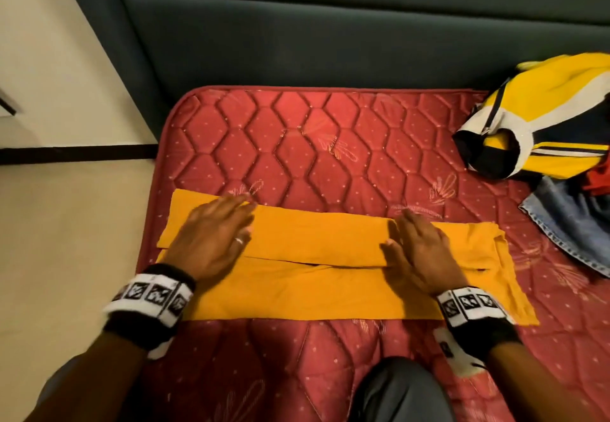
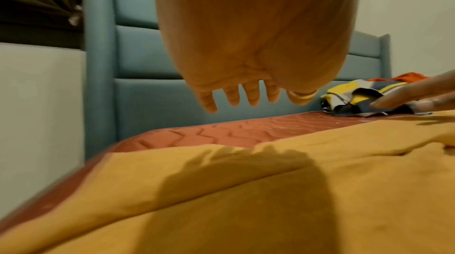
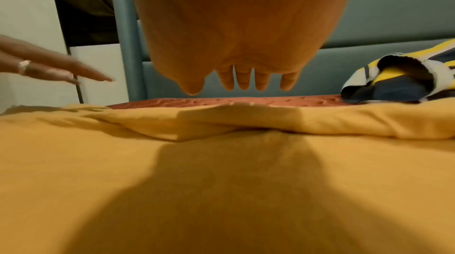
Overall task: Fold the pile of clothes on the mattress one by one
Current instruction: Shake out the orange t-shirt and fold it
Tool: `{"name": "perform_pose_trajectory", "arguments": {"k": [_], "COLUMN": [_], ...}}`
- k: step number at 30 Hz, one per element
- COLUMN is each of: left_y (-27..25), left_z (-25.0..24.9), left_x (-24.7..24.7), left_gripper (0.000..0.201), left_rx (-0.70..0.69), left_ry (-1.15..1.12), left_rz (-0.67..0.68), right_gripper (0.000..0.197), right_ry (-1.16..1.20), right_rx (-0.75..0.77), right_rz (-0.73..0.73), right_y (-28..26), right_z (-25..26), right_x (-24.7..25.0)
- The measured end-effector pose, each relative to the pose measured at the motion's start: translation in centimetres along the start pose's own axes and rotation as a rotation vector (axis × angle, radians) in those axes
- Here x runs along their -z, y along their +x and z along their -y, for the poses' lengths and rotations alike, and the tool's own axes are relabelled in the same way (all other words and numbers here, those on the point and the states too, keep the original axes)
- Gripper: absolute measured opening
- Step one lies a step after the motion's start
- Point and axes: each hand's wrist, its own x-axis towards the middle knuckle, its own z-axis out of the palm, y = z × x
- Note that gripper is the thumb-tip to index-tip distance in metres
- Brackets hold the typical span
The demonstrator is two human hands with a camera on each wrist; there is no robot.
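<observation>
An orange-yellow garment [image 1: 317, 243] lies folded into a long band across the red quilted mattress [image 1: 297, 144]. My left hand [image 1: 214, 237] is spread flat over its left part, fingers straight. My right hand [image 1: 419, 243] is flat over the right part, beside the upper fold's end. The wrist views show both palms hovering just above the cloth [image 2: 246, 190] [image 3: 221, 180], left hand [image 2: 246, 92] and right hand [image 3: 241, 79] with straight fingers holding nothing. The remaining pile, topped by a yellow, white and navy jacket [image 1: 541, 118], sits at the far right.
Blue denim [image 1: 571, 220] and a red item [image 1: 599, 174] lie under the jacket at the mattress's right edge. A dark teal padded headboard [image 1: 330, 32] runs behind. The mattress's left edge drops to a cream floor [image 1: 66, 223]. My knee [image 1: 396, 392] is at the near side.
</observation>
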Motion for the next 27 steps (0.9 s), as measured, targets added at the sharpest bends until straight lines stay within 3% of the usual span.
{"name": "perform_pose_trajectory", "arguments": {"k": [3, 6, 9, 12, 15, 18, 19, 21, 25, 27], "left_y": [4.5, 6.3, 4.0, 1.1, -0.3, -0.8, -0.9, -0.6, 1.0, 1.2], "left_z": [-3.7, -1.8, 5.3, 11.0, 13.0, 10.8, 9.3, 5.6, -1.4, -2.4], "left_x": [-2.6, -4.6, -4.6, -2.1, 0.3, 1.6, 1.8, 1.8, -0.5, -2.8], "left_gripper": [0.061, 0.065, 0.064, 0.062, 0.064, 0.067, 0.07, 0.068, 0.065, 0.064], "left_rx": [-0.066, -0.011, 0.309, 0.695, 0.831, 0.709, 0.644, 0.493, 0.161, 0.155], "left_ry": [0.075, 0.172, 0.251, 0.158, 0.116, 0.063, 0.018, -0.109, -0.157, -0.11], "left_rz": [0.246, 0.452, 0.469, 0.45, 0.329, 0.084, 0.045, 0.014, 0.163, 0.319], "right_gripper": [0.083, 0.081, 0.081, 0.078, 0.077, 0.076, 0.078, 0.086, 0.087, 0.082], "right_ry": [-0.017, 0.009, -0.029, -0.049, -0.043, -0.051, -0.017, 0.094, 0.205, 0.249], "right_rx": [0.004, -0.191, -0.37, -0.392, -0.397, -0.471, -0.51, -0.517, -0.178, -0.089], "right_rz": [0.13, 0.174, 0.147, 0.128, 0.155, 0.288, 0.335, 0.291, 0.077, 0.109], "right_y": [1.4, 1.4, 0.1, -0.5, -0.5, 0.3, 0.9, 2.1, 2.6, 2.4], "right_z": [1.1, -2.0, -5.5, -6.5, -6.4, -5.9, -5.1, -1.6, 11.7, 17.9], "right_x": [-2.1, -3.2, -3.7, -4.0, -4.0, -2.7, -1.6, 1.0, 2.5, 0.6]}}
